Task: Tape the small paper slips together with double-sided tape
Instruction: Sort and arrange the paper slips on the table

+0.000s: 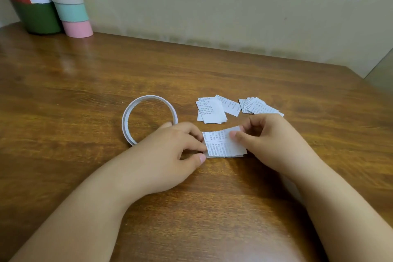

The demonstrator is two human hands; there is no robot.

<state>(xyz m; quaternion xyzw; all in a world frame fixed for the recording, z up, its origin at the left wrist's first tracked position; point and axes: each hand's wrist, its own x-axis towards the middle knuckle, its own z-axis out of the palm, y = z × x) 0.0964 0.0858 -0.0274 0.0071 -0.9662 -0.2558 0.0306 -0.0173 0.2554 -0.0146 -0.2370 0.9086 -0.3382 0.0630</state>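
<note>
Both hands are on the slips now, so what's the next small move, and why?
Probably press the lifted upper corner flat. The slips lie overlapped between the left hand and the right hand, and that corner still curls off the table.

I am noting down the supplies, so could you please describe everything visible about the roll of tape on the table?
The tape roll is a thin white ring with a wide open centre, nearly used up by its look. It lies flat on the wooden table, left of the loose paper slips. The left hand covers its near right edge; contact cannot be told.
</note>
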